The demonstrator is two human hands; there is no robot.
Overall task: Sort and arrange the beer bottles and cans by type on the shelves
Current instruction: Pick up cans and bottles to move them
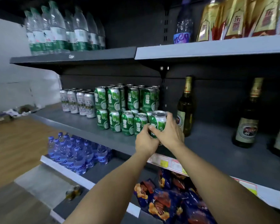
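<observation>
Both hands hold one green can (158, 122) on the middle shelf (81, 125): left hand (145, 141) wraps its lower part, right hand (170, 132) grips its side. It stands beside the other green cans (128, 110), near a bottle (185, 109).

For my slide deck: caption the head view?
Both hands set a green beer can beside matching cans on the middle shelf.
</observation>
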